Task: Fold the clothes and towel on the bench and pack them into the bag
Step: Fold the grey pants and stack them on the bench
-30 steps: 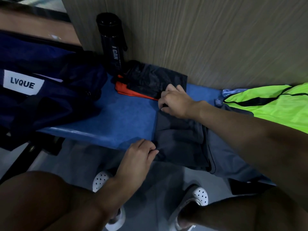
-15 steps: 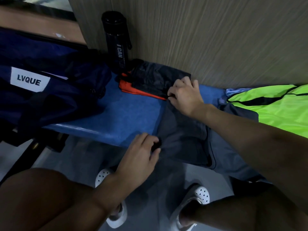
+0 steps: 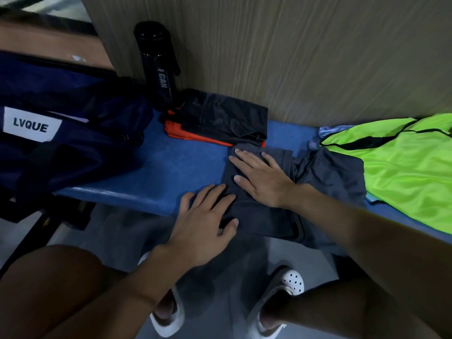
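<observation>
Both hands lie flat on the grey garment (image 3: 266, 220) on the bench (image 3: 181, 167). The right hand (image 3: 263, 181) presses its far part, fingers straight and spread. The left hand (image 3: 204, 223), fingers likewise extended, rests on its near-left edge. The bag (image 3: 73, 148) sits to the left.

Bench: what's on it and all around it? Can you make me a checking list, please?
Surface: blue bench, with a bare patch in the middle.
Job's things: dark grey garment lies partly folded at the front edge; folded black-and-orange pile sits behind it; neon green vest lies unfolded at the right, with a light blue cloth peeking from under it; navy bag is at the left end.
Clutter: black bottle stands upright by the wall.
Hands: left hand and right hand are both flat, fingers straight, pressing on the garment.
Cables: nothing seen.
Surroundings: wood-grain wall behind; grey floor; white clogs on the person's feet.
</observation>
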`<state>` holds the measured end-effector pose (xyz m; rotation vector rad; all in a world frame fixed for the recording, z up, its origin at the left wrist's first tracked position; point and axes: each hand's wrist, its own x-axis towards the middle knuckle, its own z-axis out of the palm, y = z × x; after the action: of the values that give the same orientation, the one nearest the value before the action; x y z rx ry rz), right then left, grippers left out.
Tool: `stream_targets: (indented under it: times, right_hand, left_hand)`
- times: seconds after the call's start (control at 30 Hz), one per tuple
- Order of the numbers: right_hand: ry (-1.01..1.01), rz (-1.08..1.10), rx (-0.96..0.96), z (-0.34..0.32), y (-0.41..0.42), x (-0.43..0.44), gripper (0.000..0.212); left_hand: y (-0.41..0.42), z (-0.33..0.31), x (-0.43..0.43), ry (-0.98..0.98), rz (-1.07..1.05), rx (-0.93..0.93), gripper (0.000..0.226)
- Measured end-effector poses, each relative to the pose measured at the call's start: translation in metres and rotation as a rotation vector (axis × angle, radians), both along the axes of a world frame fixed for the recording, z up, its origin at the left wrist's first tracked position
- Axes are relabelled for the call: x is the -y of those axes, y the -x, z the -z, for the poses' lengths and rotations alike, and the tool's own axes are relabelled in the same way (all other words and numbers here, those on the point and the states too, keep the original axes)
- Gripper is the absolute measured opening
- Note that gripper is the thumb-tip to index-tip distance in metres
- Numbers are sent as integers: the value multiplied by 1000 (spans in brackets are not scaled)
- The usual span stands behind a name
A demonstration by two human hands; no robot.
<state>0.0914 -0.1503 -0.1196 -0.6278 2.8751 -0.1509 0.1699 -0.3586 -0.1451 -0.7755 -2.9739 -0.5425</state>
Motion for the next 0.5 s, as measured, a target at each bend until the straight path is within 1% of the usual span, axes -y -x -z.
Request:
stream_targets:
  times: [0.07, 0.13, 0.27, 0.33, 0.4, 0.5]
  right_hand:
    - [117, 61, -51, -14, -12, -8, 58]
    - [242, 174, -132, -24, -29, -19, 54]
    - [424, 557, -249, -29, -70, -61, 48]
    - [443, 740, -294, -29, -90, -84, 46]
    - [428, 891, -291, -28, -109, -105, 45]
    - [465, 1092, -247, -20, -135, -127, 48]
  left_hand:
    - [7, -12, -7, -28, 4, -27, 56]
    - [19, -25, -18, -27, 59, -73, 53]
    - [52, -55, -62, 11, 249, -186, 50]
    - [72, -72, -96, 62, 372, -203, 49]
    - [89, -85, -134, 122, 492, -185, 45]
    - [109, -94, -189, 222, 658, -149, 54]
